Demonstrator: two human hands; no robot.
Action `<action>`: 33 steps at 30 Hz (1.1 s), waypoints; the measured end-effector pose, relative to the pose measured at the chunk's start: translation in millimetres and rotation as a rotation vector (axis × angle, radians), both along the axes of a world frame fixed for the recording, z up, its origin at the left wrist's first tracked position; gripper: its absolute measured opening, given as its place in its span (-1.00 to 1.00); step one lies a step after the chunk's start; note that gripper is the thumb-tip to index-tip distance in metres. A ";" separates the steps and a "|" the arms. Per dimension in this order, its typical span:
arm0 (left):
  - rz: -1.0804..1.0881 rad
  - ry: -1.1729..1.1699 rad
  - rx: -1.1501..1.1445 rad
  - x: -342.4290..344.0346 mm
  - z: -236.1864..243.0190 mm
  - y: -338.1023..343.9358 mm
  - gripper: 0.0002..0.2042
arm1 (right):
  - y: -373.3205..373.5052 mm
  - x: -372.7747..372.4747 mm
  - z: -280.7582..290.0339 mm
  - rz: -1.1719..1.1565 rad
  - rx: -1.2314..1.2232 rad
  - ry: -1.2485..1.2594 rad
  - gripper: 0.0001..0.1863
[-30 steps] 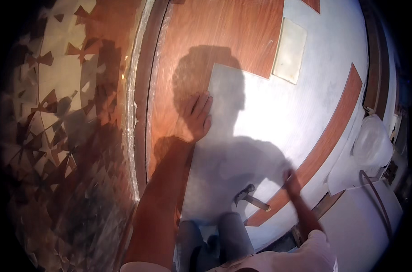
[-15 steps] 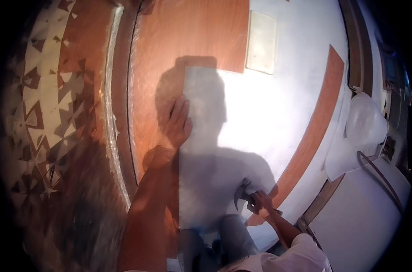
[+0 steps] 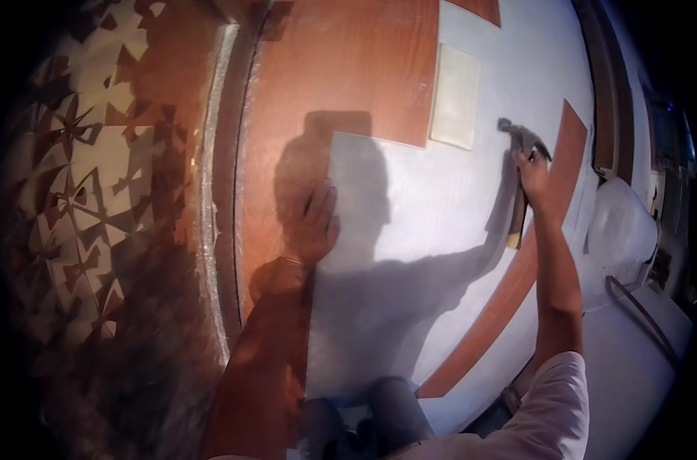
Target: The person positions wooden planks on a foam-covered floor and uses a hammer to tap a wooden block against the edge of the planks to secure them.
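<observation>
My left hand (image 3: 314, 226) lies flat, fingers stretched out, on a reddish-brown wood-grain sheet (image 3: 348, 69), at its border with a white surface (image 3: 425, 207). My right hand (image 3: 534, 180) grips a claw hammer (image 3: 515, 130) close to its head, over the right part of the white surface. The handle points back toward me and ends in a yellowish tip. Beside my right forearm a long reddish-brown strip (image 3: 479, 330) lies on the white surface. My shadow covers the middle, including my left hand.
A cream rectangular piece (image 3: 456, 96) lies against the brown sheet's right edge. Shiny clear wrapping (image 3: 210, 176) runs along the left edge, beside a patterned floor (image 3: 80, 207). A white bundle (image 3: 623, 222) and a curved brown rod or hose (image 3: 644, 318) are at the right.
My right hand has carried the hammer from low near my body up and away to the far right. My left hand stays on the sheet; the view has shifted slightly.
</observation>
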State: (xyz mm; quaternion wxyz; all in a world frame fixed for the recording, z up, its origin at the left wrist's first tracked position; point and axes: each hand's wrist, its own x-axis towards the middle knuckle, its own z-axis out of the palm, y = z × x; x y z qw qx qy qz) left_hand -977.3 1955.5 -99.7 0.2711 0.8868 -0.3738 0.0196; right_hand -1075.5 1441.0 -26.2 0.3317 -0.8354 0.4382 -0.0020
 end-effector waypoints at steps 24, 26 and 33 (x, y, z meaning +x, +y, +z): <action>-0.027 0.027 -0.041 2.4 8.8 5.1 -0.47 | 14.7 65.4 -30.4 0.128 -0.081 -0.023 -0.76; -0.030 0.024 -0.045 2.4 8.0 4.8 -0.47 | 14.7 65.3 -29.4 0.164 -0.052 -0.059 -0.75; -0.038 0.039 -0.048 2.2 4.8 7.4 -0.46 | 28.2 79.1 -25.3 0.112 -0.028 -0.028 -0.77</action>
